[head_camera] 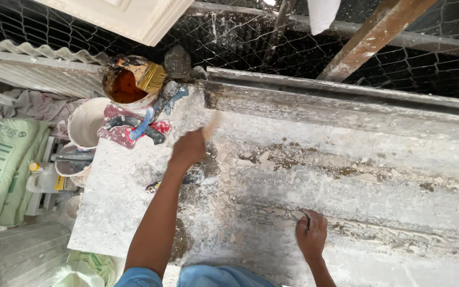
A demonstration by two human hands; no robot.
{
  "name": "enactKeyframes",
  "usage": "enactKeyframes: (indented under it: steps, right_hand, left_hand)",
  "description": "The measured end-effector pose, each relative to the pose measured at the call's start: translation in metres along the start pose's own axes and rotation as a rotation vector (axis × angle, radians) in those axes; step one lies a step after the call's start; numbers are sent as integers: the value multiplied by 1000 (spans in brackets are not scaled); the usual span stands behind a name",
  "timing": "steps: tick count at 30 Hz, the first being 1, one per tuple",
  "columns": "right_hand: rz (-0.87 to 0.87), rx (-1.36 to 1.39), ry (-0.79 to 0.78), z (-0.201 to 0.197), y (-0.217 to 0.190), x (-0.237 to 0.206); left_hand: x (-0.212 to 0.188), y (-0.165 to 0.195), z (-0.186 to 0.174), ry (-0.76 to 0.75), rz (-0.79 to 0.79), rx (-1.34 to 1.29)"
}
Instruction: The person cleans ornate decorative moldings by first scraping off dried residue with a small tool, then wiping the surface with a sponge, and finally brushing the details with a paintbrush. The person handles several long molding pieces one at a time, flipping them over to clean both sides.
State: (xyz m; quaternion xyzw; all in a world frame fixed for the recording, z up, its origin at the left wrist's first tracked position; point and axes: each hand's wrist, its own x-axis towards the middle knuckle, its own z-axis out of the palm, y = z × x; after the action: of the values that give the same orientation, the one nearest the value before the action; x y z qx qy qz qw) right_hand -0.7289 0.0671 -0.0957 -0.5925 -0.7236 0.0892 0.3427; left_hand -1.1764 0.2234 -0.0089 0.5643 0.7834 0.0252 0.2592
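My left hand point(188, 148) is stretched forward over a long, plaster-crusted mould point(346, 154) on a white-dusted bench. It grips a small brush point(211, 125) whose blurred pale tip points up and right. My right hand point(311, 233) rests lower right on a ridge of the mould, fingers curled around a thin dark tool point(307, 221). Loose plaster flakes point(251, 159) lie scattered between the two hands.
At the bench's far left corner stand a tin of brown liquid point(124, 86) with a wide brush point(147, 74) across it, a red and blue trowel point(134, 127) and white buckets point(85, 123). A green sack point(1, 165) lies left. Wire mesh point(272, 42) and a wooden beam point(367, 37) are behind.
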Motion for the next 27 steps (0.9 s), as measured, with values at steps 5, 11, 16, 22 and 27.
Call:
enactKeyframes:
  steps: [5,11,16,22,27]
  right_hand:
    - [-35,-44,13,-2,-1,0]
    - [-33,-18,-2,1,4,2]
    - [-50,131,14,-15,23,-11]
    - [-15,78,148,-33,28,-32]
    - [-85,-103,44,-28,23,-29]
  left_hand:
    - [15,14,40,235,-138,-19]
    - [11,191,143,143,241,-130]
    - [-1,162,103,-51,327,-589]
    - [-75,-51,49,-108,53,-790]
    - [-93,-94,81,56,-40,-822]
